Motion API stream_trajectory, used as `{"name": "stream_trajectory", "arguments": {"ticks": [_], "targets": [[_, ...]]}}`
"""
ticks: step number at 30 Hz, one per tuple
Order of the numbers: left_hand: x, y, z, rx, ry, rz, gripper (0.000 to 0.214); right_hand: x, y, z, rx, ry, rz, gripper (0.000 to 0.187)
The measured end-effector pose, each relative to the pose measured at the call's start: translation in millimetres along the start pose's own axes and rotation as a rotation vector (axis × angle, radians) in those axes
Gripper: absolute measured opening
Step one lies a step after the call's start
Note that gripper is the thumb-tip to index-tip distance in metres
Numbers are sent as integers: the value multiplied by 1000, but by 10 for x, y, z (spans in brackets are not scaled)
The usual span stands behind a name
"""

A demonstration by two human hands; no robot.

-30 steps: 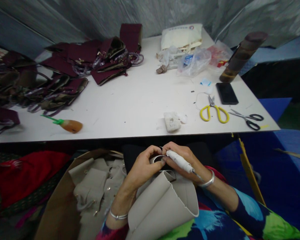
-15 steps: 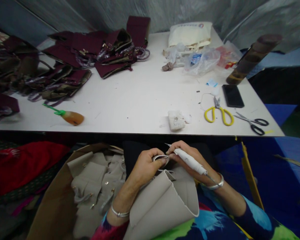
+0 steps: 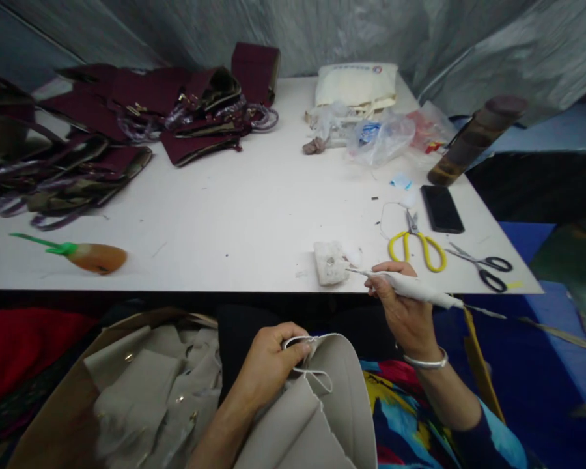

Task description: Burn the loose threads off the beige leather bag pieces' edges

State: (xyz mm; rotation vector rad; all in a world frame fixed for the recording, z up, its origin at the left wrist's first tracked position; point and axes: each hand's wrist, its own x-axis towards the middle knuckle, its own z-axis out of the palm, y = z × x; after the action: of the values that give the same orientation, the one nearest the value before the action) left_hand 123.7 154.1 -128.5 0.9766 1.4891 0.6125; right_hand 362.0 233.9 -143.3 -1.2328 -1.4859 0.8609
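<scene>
My left hand (image 3: 266, 365) is closed on the top edge of a folded beige leather piece (image 3: 322, 410) that rests on my lap. My right hand (image 3: 403, 306) grips a white pen-shaped tool (image 3: 415, 290) with a thin metal tip. The hand is raised to the table's front edge, and the tip points left at a small white block (image 3: 329, 262). A cord trails from the tool's back end to the right.
On the white table (image 3: 234, 215) lie yellow scissors (image 3: 417, 242), black-handled scissors (image 3: 483, 264), a phone (image 3: 442, 208), a brown bottle (image 3: 473, 140), plastic bags (image 3: 381, 127), maroon bag pieces (image 3: 127, 124) and an orange bottle with a green nozzle (image 3: 81, 255). Beige pieces (image 3: 146, 384) fill a box at lower left.
My right hand has lifted the white tool away from the beige piece, up and right to the table edge. My left hand keeps hold of the piece, now lower in view.
</scene>
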Motion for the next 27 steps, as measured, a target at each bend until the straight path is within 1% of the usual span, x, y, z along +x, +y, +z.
{"name": "stream_trajectory", "arguments": {"ticks": [3, 5, 9, 12, 17, 21, 24, 27], "targets": [[56, -3, 11, 29, -8, -22, 23, 104, 28, 53, -79, 25, -117, 13], [88, -1, 13, 43, -10, -37, 24, 136, 45, 82, -113, 15, -165, 10], [145, -10, -1, 56, -33, -50, 24, 135, 97, 103, -143, -59, -152, 8], [181, -20, -17, 66, -41, -52, 24, 135, 119, 107, -165, -84, -151, 9], [210, -28, -31, 72, -53, -41, 23, 189, 94, 134, -189, -128, -198, 9], [210, -36, -43, 72, -53, -36, 22, 230, 63, 156, -256, -173, -262, 9], [207, -39, -51, 68, -49, -43, 22, 251, 35, 158, -317, -173, -299, 8], [203, -36, -57, 65, -49, -40, 22, 272, 3, 167, -365, -158, -300, 10]]}}
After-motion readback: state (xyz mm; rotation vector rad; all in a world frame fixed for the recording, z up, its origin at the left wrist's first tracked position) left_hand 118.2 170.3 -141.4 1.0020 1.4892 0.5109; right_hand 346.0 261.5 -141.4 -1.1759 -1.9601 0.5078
